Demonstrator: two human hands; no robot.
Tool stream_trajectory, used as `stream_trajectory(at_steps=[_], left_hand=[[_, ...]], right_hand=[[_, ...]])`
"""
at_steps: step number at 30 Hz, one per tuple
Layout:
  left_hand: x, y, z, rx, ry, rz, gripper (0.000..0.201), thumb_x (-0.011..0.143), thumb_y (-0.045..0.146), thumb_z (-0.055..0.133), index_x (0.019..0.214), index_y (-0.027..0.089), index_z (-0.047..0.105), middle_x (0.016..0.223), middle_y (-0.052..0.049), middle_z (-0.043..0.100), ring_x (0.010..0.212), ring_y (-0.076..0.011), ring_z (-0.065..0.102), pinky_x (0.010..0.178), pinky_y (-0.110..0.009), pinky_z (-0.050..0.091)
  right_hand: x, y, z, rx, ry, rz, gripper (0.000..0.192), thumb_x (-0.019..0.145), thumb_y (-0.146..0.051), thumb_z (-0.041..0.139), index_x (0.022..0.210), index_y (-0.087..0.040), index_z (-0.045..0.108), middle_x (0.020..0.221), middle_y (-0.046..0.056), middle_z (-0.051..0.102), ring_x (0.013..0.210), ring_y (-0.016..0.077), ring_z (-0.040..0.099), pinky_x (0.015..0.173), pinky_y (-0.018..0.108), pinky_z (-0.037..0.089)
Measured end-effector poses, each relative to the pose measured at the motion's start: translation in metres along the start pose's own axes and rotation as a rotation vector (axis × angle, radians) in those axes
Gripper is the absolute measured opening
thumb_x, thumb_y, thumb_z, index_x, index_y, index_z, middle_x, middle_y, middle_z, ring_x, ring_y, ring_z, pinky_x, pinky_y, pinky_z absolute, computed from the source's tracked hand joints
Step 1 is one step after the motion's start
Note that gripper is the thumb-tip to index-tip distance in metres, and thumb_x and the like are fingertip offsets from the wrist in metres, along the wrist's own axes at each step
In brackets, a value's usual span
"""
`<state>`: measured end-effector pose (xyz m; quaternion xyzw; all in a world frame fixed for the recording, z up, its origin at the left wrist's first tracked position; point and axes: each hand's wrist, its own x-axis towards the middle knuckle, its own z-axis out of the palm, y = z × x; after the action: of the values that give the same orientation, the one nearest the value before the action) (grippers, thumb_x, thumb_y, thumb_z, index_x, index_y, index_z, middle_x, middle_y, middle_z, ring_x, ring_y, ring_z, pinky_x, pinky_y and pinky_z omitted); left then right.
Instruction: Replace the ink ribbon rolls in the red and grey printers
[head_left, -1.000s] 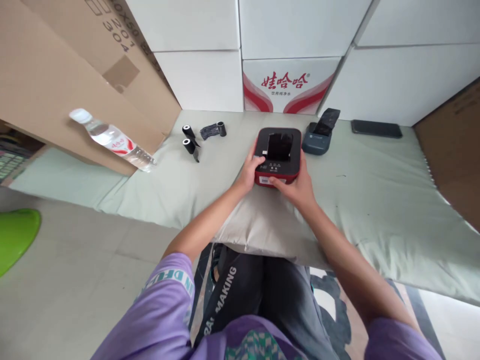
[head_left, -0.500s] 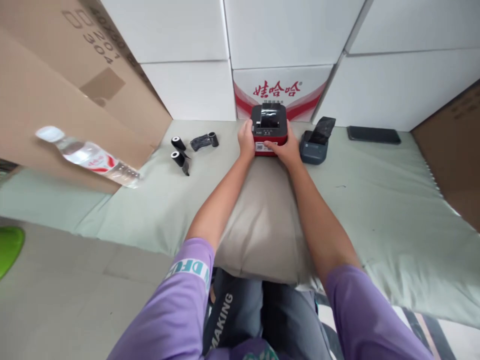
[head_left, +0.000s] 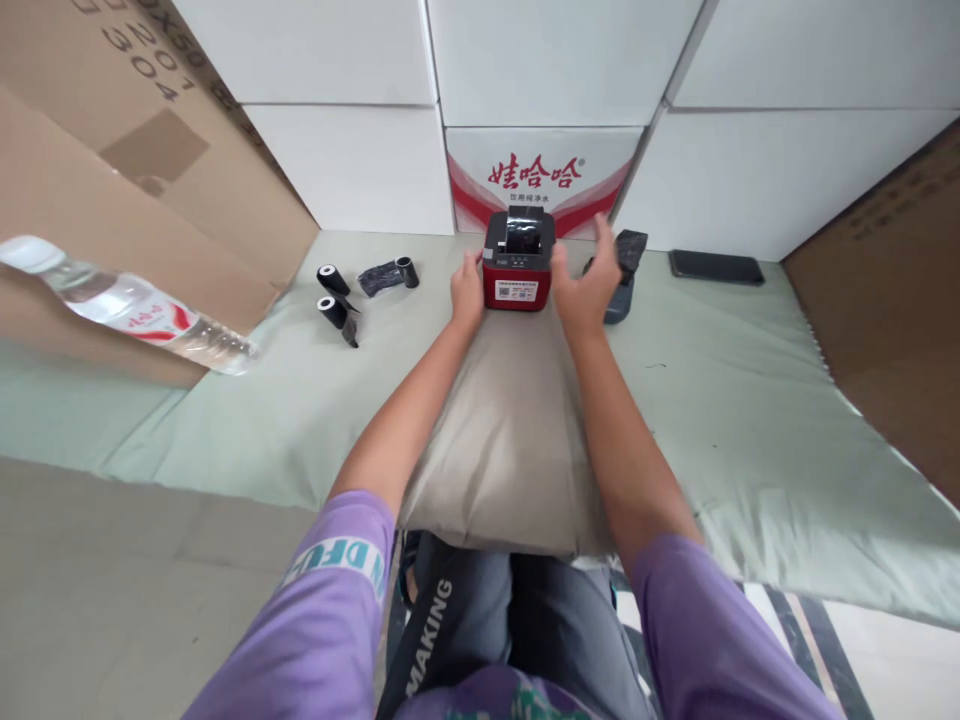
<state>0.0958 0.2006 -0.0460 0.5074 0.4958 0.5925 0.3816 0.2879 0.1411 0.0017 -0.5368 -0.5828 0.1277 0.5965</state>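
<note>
Fingers of the right hand stand spread and raised, thumb close to the right edge of the red-and-black device, which sits at upper centre of the frame on pale green cloth. The left hand is at its left side, finger closure unclear; both arms extend forward.

The boxy device, red-sided with a black top, sits upright between my hands — its left side against my left hand, its right side just beside my spread right hand. A glossy black strip rises from its top; a white label faces me.
</note>
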Motion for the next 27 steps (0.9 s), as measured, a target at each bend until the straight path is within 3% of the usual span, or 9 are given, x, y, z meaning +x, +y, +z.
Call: stream_trajectory(at_steps=[2,4,6,8,13,17,21,23,27], left_hand=[[-0.024,0.004,-0.021,0.062,0.066,-0.017,0.046,0.103,0.048,0.046,0.100,0.020,0.081,0.120,-0.010,0.082,0.126,-0.0254,0.071,0.112,-0.037,0.050],[-0.051,0.008,-0.041,0.134,0.027,-0.015,0.036,0.097,0.044,0.054,0.086,0.020,0.079,0.107,-0.009,0.082,0.113,-0.0239,0.073,0.100,-0.034,0.053],[-0.075,0.011,-0.057,0.181,-0.034,-0.038,0.037,0.096,0.043,0.053,0.075,0.021,0.074,0.078,-0.005,0.073,0.086,-0.0198,0.069,0.083,-0.031,0.052],[-0.089,0.014,-0.066,0.192,-0.094,-0.043,0.040,0.095,0.044,0.052,0.067,0.021,0.069,0.060,0.000,0.055,0.066,-0.0164,0.056,0.070,-0.029,0.046],[-0.089,0.018,-0.067,0.164,-0.170,-0.004,0.040,0.092,0.046,0.054,0.062,0.022,0.064,0.058,0.001,0.042,0.062,-0.0154,0.043,0.065,-0.030,0.036],[-0.086,0.017,-0.066,0.159,-0.183,0.028,0.042,0.094,0.041,0.054,0.057,0.022,0.059,0.057,0.002,0.041,0.061,-0.0154,0.043,0.067,-0.031,0.036],[-0.085,0.014,-0.065,0.238,-0.206,0.067,0.047,0.099,0.036,0.054,0.054,0.022,0.057,0.055,0.001,0.045,0.062,-0.0164,0.047,0.070,-0.033,0.041],[-0.085,0.014,-0.065,0.246,-0.204,0.076,0.048,0.101,0.035,0.055,0.054,0.022,0.057,0.055,0.001,0.045,0.062,-0.0165,0.048,0.072,-0.033,0.042],[-0.086,0.016,-0.065,0.235,-0.236,0.090,0.049,0.101,0.037,0.057,0.054,0.022,0.057,0.053,0.001,0.044,0.059,-0.0159,0.046,0.070,-0.033,0.040]], right_hand=[[0.004,-0.003,-0.021,-0.121,0.151,0.048,0.071,0.097,-0.066,0.058,0.159,-0.035,0.040,0.172,0.004,0.042,0.166,0.0337,0.025,0.141,0.058,0.019],[0.006,0.006,-0.035,-0.250,0.210,0.189,0.084,0.093,-0.061,0.064,0.162,-0.022,0.036,0.170,0.017,0.038,0.167,0.0415,0.021,0.135,0.071,0.022],[0.007,0.022,-0.040,-0.327,0.170,0.350,0.102,0.082,-0.055,0.076,0.163,-0.011,0.032,0.162,0.028,0.043,0.163,0.0488,0.028,0.127,0.079,0.027],[0.006,0.038,-0.038,-0.331,0.096,0.458,0.119,0.067,-0.047,0.086,0.165,-0.009,0.029,0.156,0.031,0.050,0.157,0.0525,0.037,0.124,0.082,0.028],[-0.002,0.045,-0.040,-0.302,0.053,0.487,0.134,0.051,-0.037,0.090,0.166,-0.010,0.027,0.153,0.030,0.054,0.152,0.0528,0.045,0.126,0.079,0.028],[-0.033,0.021,-0.063,-0.265,0.031,0.429,0.131,0.053,-0.036,0.089,0.166,-0.015,0.027,0.142,0.024,0.064,0.142,0.0479,0.057,0.122,0.074,0.039],[-0.091,-0.029,-0.079,-0.199,-0.092,0.341,0.138,0.052,-0.036,0.091,0.169,-0.020,0.020,0.144,0.022,0.064,0.141,0.0477,0.058,0.121,0.073,0.043],[-0.119,-0.059,-0.078,-0.228,-0.181,0.387,0.141,0.054,-0.037,0.089,0.171,-0.020,0.013,0.147,0.023,0.060,0.145,0.0500,0.053,0.121,0.073,0.043],[-0.155,-0.097,-0.058,-0.273,-0.179,0.404,0.136,0.060,-0.039,0.084,0.171,-0.017,0.009,0.153,0.028,0.051,0.152,0.0541,0.043,0.122,0.077,0.039]])
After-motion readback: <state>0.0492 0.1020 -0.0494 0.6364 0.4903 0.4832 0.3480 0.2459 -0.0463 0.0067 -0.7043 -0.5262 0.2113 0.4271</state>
